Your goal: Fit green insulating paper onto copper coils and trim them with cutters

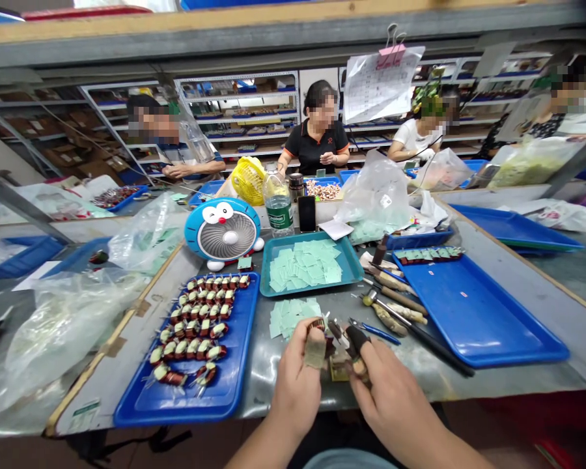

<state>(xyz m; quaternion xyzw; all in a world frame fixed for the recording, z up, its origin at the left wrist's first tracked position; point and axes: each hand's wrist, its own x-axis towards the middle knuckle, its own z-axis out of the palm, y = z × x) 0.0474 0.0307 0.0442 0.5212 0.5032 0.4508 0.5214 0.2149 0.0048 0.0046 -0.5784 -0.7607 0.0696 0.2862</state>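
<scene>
My left hand [300,374] is closed around a small copper-wound coil [316,324], and its thumb wears a tan wrap. Close beside it, my right hand [388,384] grips a tool with a flat metal blade [340,335]; the handle is mostly hidden in the fingers. Dark covering shows on a right fingertip. The blade points at the coil, but whether they touch I cannot tell. Below the hands sits a small yellowish block [339,370], partly hidden. A loose pile of pale green paper squares [293,316] lies just beyond my left hand.
Rows of wound coils fill much of a blue tray [224,397] at left. A teal tray [312,290] holds more green squares. To the right lie a hammer [415,329], blue-handled pliers [378,332] and another blue tray [508,326]. A cartoon fan [223,231] stands behind; co-workers sit opposite.
</scene>
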